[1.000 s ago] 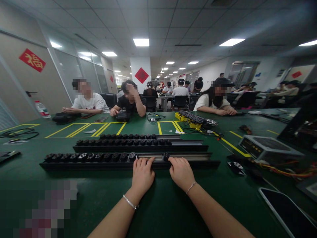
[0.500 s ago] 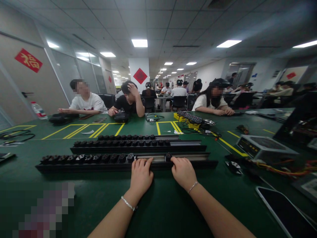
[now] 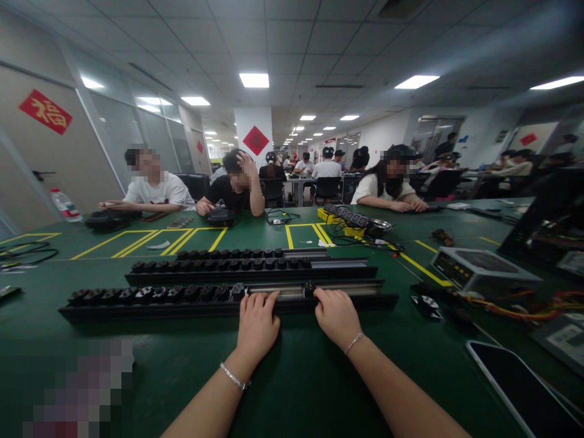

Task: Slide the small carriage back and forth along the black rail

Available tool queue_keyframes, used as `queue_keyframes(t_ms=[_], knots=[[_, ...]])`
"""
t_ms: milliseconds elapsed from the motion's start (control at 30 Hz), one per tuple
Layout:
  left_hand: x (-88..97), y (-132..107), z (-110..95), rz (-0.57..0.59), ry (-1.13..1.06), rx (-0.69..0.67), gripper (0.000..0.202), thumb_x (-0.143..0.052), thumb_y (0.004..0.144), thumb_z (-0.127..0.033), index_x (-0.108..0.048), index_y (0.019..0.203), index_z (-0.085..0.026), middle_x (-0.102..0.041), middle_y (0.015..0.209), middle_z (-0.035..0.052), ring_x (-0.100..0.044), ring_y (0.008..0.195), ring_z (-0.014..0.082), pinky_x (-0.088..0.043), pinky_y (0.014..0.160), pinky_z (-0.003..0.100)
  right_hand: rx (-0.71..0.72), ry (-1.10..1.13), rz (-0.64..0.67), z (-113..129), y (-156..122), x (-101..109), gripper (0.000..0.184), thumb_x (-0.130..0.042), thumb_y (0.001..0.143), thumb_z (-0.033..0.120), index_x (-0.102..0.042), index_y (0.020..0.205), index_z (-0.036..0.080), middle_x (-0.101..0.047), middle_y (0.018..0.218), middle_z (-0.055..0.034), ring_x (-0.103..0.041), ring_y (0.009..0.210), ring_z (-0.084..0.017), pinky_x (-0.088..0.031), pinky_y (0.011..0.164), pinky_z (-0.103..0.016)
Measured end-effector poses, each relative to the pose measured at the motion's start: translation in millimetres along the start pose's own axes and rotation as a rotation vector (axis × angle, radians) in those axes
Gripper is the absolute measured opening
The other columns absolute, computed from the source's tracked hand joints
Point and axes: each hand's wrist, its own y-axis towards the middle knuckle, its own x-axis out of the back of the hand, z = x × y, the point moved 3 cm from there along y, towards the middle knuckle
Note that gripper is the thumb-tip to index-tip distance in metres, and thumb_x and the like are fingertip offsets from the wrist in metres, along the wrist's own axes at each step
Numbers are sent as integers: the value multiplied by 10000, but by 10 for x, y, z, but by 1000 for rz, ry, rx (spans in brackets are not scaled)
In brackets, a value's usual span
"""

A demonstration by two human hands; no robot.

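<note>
A long black track rail with a silvery inner channel lies crosswise in front of me. Black socket-like modules fill its left part in a row. My left hand is curled over the rail's near wall, its fingertips beside the last module of that row. A lone small black module sits in the channel farther right. My right hand has its bent fingers against this module; its thumb is hidden. Bare channel shows between the two hands.
Behind lie a second loaded rail and a third. To the right are a power supply unit with cables, a phone and a small black-and-silver part. Three people sit across the green table.
The view has shifted slightly, so the scene sits a little farther left. Both hands keep their places on the rail, and the lone module stays at the right hand's fingers.
</note>
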Motion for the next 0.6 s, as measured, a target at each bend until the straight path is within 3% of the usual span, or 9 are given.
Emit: queue_keyframes(t_ms=[600], knots=[[-8,-7,6,-16,10,-17,496,-483,752,-174,-517,1238,-265,-593,1081,43,-457,1092,215,-219,1077,440,-39,-7,9,-83,3,30,241,-415,819,154,-614,936,224,-653,854,-22,-549,856,-154,-297,843,-275]])
